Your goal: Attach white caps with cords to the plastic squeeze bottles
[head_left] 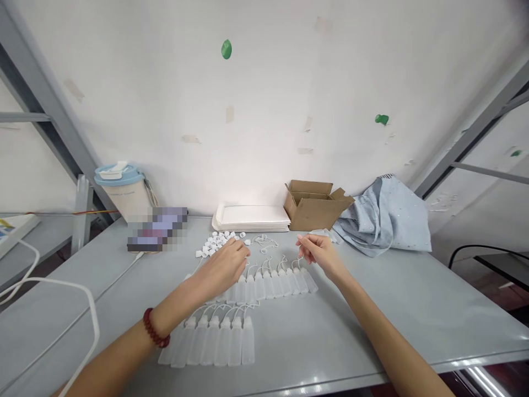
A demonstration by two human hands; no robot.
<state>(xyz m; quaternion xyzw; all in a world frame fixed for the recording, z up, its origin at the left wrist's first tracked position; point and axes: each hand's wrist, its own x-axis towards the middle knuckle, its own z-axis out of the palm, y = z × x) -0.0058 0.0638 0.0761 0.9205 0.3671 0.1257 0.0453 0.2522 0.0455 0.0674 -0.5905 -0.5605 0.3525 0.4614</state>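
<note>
My left hand [228, 262] is closed, its fingers bent down over the far row of translucent plastic bottles [270, 285]; the fingertips are hidden behind the hand. Beside it lies a heap of small white caps [215, 241]. My right hand [320, 253] hovers just above the right end of that row, thumb and fingers drawn together. Whatever it pinches is too small to make out. Thin curved tubes [284, 261] rise from the bottle tops. Nearer to me lies a second row of similar bottles [223, 341], partly covered by my left forearm.
Loose white tubes [265, 242] lie between my hands. Along the wall stand a stack of white trays [253, 218], an open cardboard box [318, 212] and a light blue cloth bag [384, 220]. At left are a lidded cup [128, 193], a phone [159, 229] and a white cable [93, 311].
</note>
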